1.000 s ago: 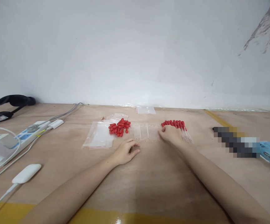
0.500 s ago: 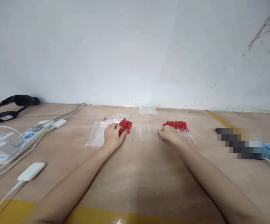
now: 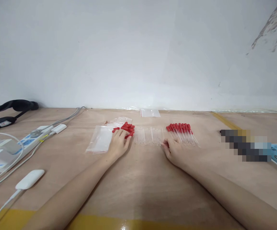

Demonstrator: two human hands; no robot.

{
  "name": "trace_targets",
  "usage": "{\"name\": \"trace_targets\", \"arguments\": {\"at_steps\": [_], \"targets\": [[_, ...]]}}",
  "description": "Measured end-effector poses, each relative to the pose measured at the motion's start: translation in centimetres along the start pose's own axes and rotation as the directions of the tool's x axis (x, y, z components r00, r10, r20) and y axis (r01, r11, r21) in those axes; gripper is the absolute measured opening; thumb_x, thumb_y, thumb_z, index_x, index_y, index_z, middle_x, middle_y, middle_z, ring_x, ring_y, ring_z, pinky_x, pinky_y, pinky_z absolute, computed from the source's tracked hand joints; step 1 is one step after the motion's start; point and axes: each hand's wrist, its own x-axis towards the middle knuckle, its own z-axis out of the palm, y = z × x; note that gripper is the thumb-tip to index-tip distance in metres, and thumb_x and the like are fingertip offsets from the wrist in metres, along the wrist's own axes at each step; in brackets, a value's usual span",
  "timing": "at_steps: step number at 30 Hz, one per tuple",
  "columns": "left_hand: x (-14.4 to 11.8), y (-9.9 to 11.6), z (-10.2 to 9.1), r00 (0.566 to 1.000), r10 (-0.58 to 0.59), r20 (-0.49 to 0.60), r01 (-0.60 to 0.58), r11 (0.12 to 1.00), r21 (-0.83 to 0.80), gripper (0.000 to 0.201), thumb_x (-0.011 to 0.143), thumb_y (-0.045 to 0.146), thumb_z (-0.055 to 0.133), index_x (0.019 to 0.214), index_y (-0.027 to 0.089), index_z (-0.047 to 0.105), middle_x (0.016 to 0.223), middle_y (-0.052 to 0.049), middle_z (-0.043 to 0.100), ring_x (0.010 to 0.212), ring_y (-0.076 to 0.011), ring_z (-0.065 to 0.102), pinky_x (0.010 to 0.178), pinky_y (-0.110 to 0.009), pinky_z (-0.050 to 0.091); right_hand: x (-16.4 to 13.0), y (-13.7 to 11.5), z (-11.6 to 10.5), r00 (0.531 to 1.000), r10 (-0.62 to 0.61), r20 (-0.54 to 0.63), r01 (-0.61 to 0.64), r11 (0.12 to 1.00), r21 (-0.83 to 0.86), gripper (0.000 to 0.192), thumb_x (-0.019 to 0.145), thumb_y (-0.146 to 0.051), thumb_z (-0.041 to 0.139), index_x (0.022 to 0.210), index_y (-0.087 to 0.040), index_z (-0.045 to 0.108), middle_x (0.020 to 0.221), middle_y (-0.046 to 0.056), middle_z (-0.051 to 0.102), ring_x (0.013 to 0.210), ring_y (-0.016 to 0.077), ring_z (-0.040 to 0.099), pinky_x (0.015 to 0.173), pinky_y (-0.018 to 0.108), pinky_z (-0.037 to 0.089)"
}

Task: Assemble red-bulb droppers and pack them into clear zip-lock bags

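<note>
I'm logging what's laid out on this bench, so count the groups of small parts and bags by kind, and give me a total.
Pile of loose red caps, under the left hand: 1
Row of clear tubes: 1
Row of red-capped droppers, beyond the right hand: 1
Stack of clear bags: 1
Single clear bag by the wall: 1
Total: 5

Bare forearms, no sleeves, no rings

- A small packing workbench: plywood table against a bare white wall.
- Glass dropper tubes, red rubber bulbs, zip bags at twelve o'clock.
- Power strip at ten o'clock.
</note>
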Motion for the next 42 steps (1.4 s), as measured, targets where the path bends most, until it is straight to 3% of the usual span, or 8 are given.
{"name": "trace_targets", "arguments": {"at_steps": [3,6,10,14,19,26,35,42], "targets": [[-0.9,1.6,-0.1,0.989,0.096,0.113,-0.083,0.99,-0.115,0.011,0.085,0.021,0.041,0.087,0.017,0.051,0.084,-0.005,0.054,0.08,-0.018,0.052,0.071,-0.029,0.042,-0.9,0.2,0.1,0.997,-0.075,0.023,0.074,0.997,0.039,0.026,0.087,-0.032,0.036,0.085,-0.018,0.058,0.072,0.004,0.062,0.067,0.0166,0.053,0.062,0.027,0.033],[-1.4,2.1,0.1,0.977,0.117,0.18,-0.112,0.993,-0.038,0.013,0.085,0.019,0.038,0.084,0.017,0.05,0.081,-0.006,0.053,0.075,-0.0183,0.052,0.067,-0.029,0.042,-1.3,0.6,0.8,0.991,-0.132,0.029,0.129,0.988,0.087,0.028,0.088,-0.031,0.035,0.097,-0.019,0.058,0.083,0.005,0.064,0.075,0.0175,0.054,0.069,0.029,0.036],[-1.3,1.2,0.1,0.987,0.1,0.128,-0.114,0.987,0.109,0.013,0.083,0.014,0.039,0.084,0.017,0.051,0.084,-0.008,0.054,0.081,-0.0221,0.052,0.073,-0.034,0.042,-1.2,0.2,0.7,0.988,-0.155,0.026,0.152,0.984,0.093,0.028,0.087,-0.027,0.036,0.102,-0.018,0.058,0.086,0.006,0.065,0.076,0.0176,0.056,0.068,0.029,0.037],[-0.8,0.7,-0.1,0.996,0.079,0.04,-0.082,0.991,0.102,0.024,0.082,0.009,0.037,0.101,0.015,0.05,0.097,-0.01,0.052,0.091,-0.0222,0.051,0.08,-0.034,0.042,-0.9,-0.5,-0.2,0.978,-0.206,0.024,0.201,0.971,0.125,0.026,0.087,-0.022,0.037,0.099,-0.018,0.06,0.082,0.006,0.065,0.073,0.0162,0.057,0.068,0.028,0.038],[-1.2,2.5,-0.4,0.998,0.062,0.027,-0.058,0.991,-0.124,0.024,0.083,0.013,0.039,0.103,0.016,0.052,0.095,-0.008,0.049,0.088,-0.0179,0.051,0.077,-0.029,0.044,-1.1,-0.4,0.3,0.975,-0.222,0.025,0.214,0.961,0.177,0.026,0.087,-0.021,0.037,0.098,-0.019,0.06,0.082,0.005,0.063,0.074,0.015,0.056,0.069,0.028,0.038],[-2.5,5.2,-0.1,0.935,0.144,0.324,-0.007,0.921,-0.39,0.021,0.076,0.012,0.049,0.093,0.018,0.059,0.089,-0.005,0.054,0.082,-0.0168,0.053,0.075,-0.03,0.044,-1.6,0.3,2.2,0.967,-0.252,-0.026,0.25,0.931,0.265,0.023,0.085,-0.024,0.04,0.094,-0.019,0.06,0.08,0.005,0.061,0.07,0.0136,0.054,0.072,0.03,0.038],[-2.4,5.3,0.8,0.945,0.048,0.323,0.12,0.868,-0.481,0.017,0.084,0.022,0.047,0.086,0.017,0.063,0.083,-0.004,0.059,0.076,-0.0154,0.054,0.07,-0.027,0.043,-1.8,-0.4,1.9,0.955,-0.296,-0.007,0.285,0.912,0.295,0.02,0.084,-0.024,0.042,0.094,-0.02,0.06,0.082,0.005,0.062,0.074,0.014,0.055,0.073,0.03,0.038],[-2.7,5.5,1.1,0.931,-0.02,0.365,0.259,0.74,-0.621,0.016,0.085,0.025,0.045,0.091,0.016,0.057,0.083,-0.003,0.061,0.075,-0.0144,0.054,0.068,-0.026,0.044,-1.9,-1.2,1.6,0.959,-0.282,-0.004,0.263,0.888,0.376,0.019,0.085,-0.023,0.042,0.094,-0.019,0.058,0.08,0.004,0.061,0.074,0.0138,0.054,0.073,0.03,0.037]]}}
